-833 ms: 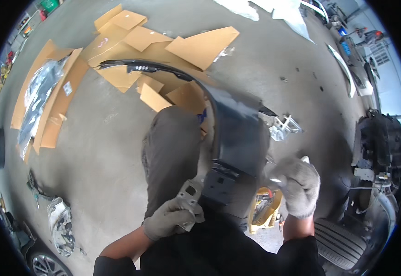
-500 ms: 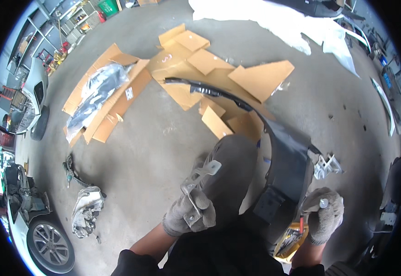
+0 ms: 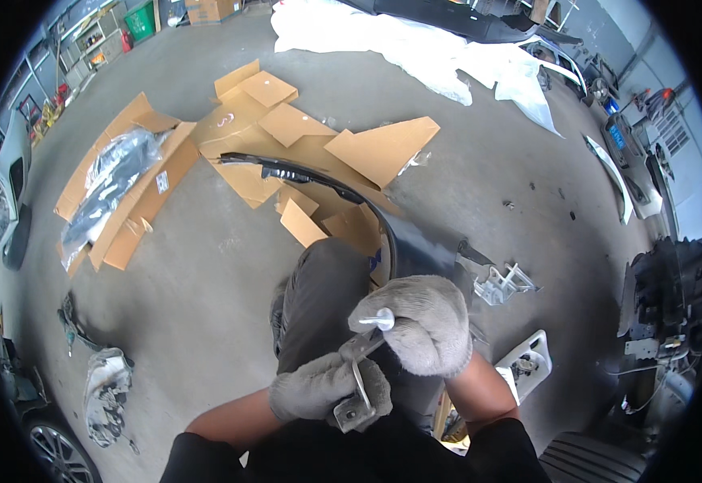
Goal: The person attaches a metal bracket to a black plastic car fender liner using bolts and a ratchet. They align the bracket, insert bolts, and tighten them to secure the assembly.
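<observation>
on the grey floor (image 3: 214,274), cardboard (image 3: 387,149) is lying; the left hand (image 3: 315,389) is gripping a metal bracket (image 3: 354,414), the right hand (image 3: 427,326) is pinching a silver bolt-like piece (image 3: 384,319).

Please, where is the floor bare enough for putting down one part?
Bare floor lies between the long carton and the bent knee; another patch separates the silver frame from the dark car parts. Crowded: left hand, bracket and right hand close together; dark fender by opened cardboard.

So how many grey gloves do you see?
2: one on the left hand, gripping the metal bracket; one on the right hand, fingers pinching a silver bolt.
</observation>
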`<state>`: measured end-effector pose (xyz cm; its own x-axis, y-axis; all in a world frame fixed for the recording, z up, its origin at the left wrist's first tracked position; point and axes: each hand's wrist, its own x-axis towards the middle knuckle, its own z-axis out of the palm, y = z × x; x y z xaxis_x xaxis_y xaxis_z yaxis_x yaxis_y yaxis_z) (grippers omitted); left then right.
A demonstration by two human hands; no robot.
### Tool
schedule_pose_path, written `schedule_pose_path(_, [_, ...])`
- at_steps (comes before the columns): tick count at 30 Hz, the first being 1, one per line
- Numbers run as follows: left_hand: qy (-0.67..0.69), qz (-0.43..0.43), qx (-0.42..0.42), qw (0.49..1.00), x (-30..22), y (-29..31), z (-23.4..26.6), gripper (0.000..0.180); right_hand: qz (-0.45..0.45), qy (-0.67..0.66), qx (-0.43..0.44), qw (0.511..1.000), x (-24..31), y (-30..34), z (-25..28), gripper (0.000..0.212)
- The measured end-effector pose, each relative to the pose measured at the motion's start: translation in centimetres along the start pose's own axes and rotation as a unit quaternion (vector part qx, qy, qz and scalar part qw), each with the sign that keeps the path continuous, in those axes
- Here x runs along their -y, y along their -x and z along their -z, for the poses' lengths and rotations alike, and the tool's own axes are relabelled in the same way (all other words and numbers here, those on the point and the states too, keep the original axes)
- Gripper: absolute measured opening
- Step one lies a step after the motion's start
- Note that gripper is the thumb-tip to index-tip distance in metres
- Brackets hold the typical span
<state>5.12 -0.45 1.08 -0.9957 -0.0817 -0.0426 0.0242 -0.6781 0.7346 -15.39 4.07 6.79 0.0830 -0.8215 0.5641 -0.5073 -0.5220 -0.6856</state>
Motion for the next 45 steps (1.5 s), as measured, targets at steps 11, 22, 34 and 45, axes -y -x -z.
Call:
schedule_pose_path(11, [-0.191, -0.022, -0.085, 0.978, -0.6, 0.5, 0.8, 0.062, 0.017, 0.038, -0.018, 0.999, 0.0, -0.2, 0.8, 0.018])
schedule_pose_path(22, [-0.028, -0.125, -0.174, 0.976, -1.2, 1.9, 1.2, 0.024, 0.004, 0.068, -0.097, 0.993, -0.4, 0.4, 1.7, 0.021])
schedule_pose_path(34, [-0.086, 0.031, -0.186, 0.978, -3.9, 0.7, -1.7, 0.035, 0.089, 0.06, -0.016, 0.994, -1.1, -1.0, 1.4, 0.023])
schedule_pose_path(45, [-0.174, -0.06, -0.149, 0.972, -3.8, 0.5, -1.8, 0.024, 0.09, 0.042, -0.002, 0.995, -1.6, -1.2, 0.9, 0.024])
